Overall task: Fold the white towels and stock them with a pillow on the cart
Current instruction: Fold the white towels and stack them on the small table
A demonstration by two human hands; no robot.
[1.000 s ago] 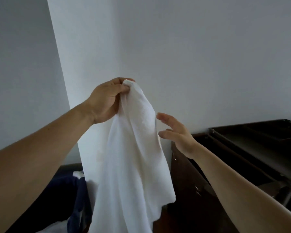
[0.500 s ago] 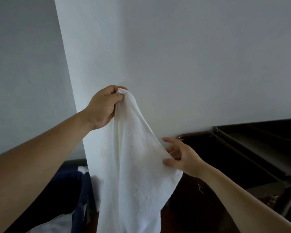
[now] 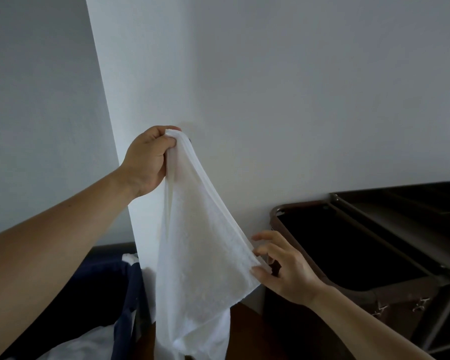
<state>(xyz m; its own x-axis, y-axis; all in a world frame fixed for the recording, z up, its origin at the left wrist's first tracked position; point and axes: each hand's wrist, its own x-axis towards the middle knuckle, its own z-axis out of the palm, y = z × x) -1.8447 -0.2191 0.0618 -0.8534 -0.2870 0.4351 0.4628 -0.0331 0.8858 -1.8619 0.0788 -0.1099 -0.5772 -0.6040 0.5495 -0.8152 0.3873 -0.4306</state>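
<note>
A white towel hangs in front of the wall. My left hand grips its top corner, raised at centre left. My right hand is lower and to the right, its fingers pinching the towel's right edge. The towel's lower part droops down out of view. The dark brown cart stands at the right, with an open dark bag and a flat top tray.
A dark blue bin with white linen in it sits at the lower left. A white wall corner rises behind the towel. Brown floor shows between bin and cart.
My left hand has dropped a little with the towel corner. My right hand moved down along the towel's right edge and now pinches it lower, pulling it out to the right.
</note>
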